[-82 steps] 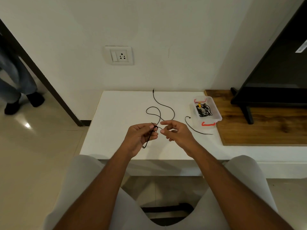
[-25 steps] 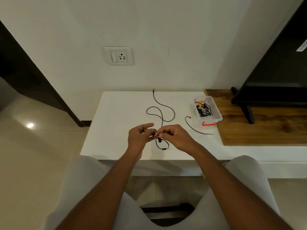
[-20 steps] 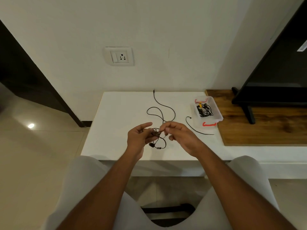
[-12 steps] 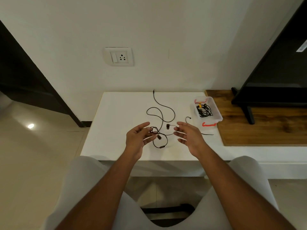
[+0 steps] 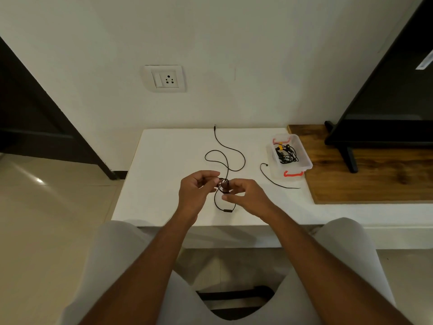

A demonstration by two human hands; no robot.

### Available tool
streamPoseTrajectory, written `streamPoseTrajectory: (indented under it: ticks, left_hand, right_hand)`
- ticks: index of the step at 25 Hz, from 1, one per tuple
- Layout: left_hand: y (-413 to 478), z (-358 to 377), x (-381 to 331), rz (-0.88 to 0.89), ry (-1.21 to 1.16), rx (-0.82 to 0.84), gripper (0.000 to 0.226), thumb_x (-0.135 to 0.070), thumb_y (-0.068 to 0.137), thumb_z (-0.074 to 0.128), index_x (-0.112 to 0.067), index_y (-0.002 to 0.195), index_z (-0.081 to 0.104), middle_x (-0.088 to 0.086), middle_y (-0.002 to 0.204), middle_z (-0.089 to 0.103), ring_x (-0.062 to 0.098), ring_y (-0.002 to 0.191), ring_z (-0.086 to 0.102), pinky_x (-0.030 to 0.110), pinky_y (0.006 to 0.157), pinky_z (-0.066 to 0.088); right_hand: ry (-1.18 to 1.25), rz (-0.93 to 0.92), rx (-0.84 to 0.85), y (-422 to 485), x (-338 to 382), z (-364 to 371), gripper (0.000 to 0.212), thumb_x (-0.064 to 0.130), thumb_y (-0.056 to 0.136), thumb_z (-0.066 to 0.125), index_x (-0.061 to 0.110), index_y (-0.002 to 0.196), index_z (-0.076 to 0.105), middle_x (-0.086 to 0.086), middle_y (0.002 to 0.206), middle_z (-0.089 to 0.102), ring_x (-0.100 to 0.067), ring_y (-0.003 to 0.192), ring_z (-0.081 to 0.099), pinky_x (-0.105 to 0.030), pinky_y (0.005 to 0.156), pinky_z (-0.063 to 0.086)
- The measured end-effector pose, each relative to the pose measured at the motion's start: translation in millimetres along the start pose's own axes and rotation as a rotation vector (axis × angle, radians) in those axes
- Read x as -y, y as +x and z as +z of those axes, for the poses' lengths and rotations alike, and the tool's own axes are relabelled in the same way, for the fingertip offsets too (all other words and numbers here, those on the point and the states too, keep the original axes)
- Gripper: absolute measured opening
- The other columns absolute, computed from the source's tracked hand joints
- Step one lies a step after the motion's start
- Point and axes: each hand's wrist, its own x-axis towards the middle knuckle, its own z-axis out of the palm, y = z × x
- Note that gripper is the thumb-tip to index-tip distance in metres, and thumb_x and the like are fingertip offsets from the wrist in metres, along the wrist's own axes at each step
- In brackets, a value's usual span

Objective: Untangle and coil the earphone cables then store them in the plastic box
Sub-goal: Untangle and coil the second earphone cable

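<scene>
White low tabletop (image 5: 164,174) against a plain wall. Thin black earphone cable (image 5: 227,164) lies well left of the clear plastic box with orange-red clips (image 5: 305,153), with its near end gathered into small loops. Left hand (image 5: 195,192) and right hand (image 5: 244,195) both pinch those loops at the fingertips.

Judgement: wind even, flat turns, draw in the far slack slowly and avoid twisting. Once coiled, it goes rightward into the box.

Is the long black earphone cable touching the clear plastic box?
Apart. Head view shows white table between the long black earphone cable and clear plastic box.
</scene>
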Motion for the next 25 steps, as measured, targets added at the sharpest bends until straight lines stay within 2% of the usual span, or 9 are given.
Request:
streamPoseTrajectory:
  ticks: [3,4,7,11,13,16,20,23,25]
  left_hand:
    - [0,-2,-3,0.032,-0.024,-0.065,0.018,-0.001,0.087,0.067,-0.017,0.092,0.074,0.004,0.086,0.076,0.017,0.082,0.071,0.029,0.072,0.059]
    - [1,-3,-3,0.042,-0.033,-0.083,0.018,0.0,0.086,0.067,-0.016,0.092,0.074,0.004,0.085,0.075,0.017,0.082,0.071,0.028,0.071,0.059]
    - [2,-5,-6,0.054,-0.046,-0.087,0.017,0.001,0.086,0.068,-0.011,0.097,0.074,0.01,0.087,0.075,0.021,0.081,0.071,0.029,0.073,0.059]
    - [1,-4,-9,0.036,-0.047,-0.005,0.018,0.001,0.089,0.065,-0.011,0.099,0.073,0.014,0.087,0.074,0.022,0.073,0.071,0.03,0.072,0.059]
    - [-1,-3,-10,0.036,-0.012,0.014,0.018,0.0,0.089,0.064,-0.012,0.099,0.073,0.012,0.085,0.074,0.019,0.068,0.07,0.028,0.067,0.057]
    - [-1,-3,-11,0.028,0.008,0.02,0.019,0.0,0.09,0.063,-0.012,0.099,0.074,0.011,0.084,0.074,0.016,0.063,0.066,0.028,0.064,0.057]
    - [0,-5,-11,-0.019,0.124,0.029,0.014,-0.01,0.088,0.067,-0.018,0.097,0.076,-0.004,0.072,0.07,0.01,0.051,0.055,0.02,0.056,0.048]
    - [0,-5,-8,-0.005,0.222,0.059,0.007,-0.019,0.086,0.071,-0.018,0.091,0.076,-0.011,0.078,0.07,0.005,0.045,0.045,0.015,0.049,0.04]
    - [0,-4,-8,-0.013,0.242,0.048,0.004,-0.022,0.086,0.073,-0.019,0.084,0.075,-0.012,0.076,0.068,0.002,0.044,0.043,0.012,0.048,0.037]
  right_hand:
    - [-0.023,0.022,-0.074,2,-8,4,0.017,0.019,0.082,0.077,0.022,0.098,0.072,0.005,0.081,0.076,-0.001,0.077,0.071,-0.03,0.074,0.055]
    - [-0.018,0.02,-0.099,3,-10,3,0.015,0.019,0.08,0.079,0.022,0.095,0.073,0.006,0.078,0.075,0.0,0.075,0.07,-0.028,0.075,0.056]
    - [0.014,-0.033,-0.132,3,-5,-1,0.017,0.022,0.077,0.082,0.02,0.092,0.074,0.01,0.084,0.074,0.004,0.075,0.066,-0.009,0.068,0.048]
    - [0.188,-0.023,-0.069,1,4,3,0.028,0.03,0.088,0.071,0.03,0.115,0.067,0.009,0.102,0.073,-0.006,0.094,0.069,-0.019,0.081,0.052]
    - [0.181,-0.047,-0.102,1,4,6,0.021,0.024,0.088,0.072,0.027,0.109,0.069,0.005,0.099,0.074,-0.01,0.089,0.071,-0.023,0.082,0.054]
    - [0.166,-0.025,-0.127,1,6,8,0.005,0.021,0.088,0.071,0.025,0.091,0.07,0.003,0.088,0.074,-0.01,0.076,0.071,-0.019,0.072,0.051]
    - [0.22,-0.045,-0.11,-1,9,5,0.006,0.016,0.09,0.068,0.021,0.093,0.071,0.003,0.084,0.074,-0.004,0.071,0.068,-0.01,0.063,0.048]
    - [0.17,-0.083,-0.164,1,7,4,0.009,0.014,0.09,0.068,0.019,0.094,0.074,0.004,0.084,0.075,-0.004,0.075,0.069,-0.013,0.071,0.052]
    - [0.136,-0.095,-0.218,2,6,3,0.012,0.011,0.089,0.066,0.016,0.095,0.075,0.004,0.083,0.075,-0.003,0.077,0.069,-0.01,0.071,0.05]
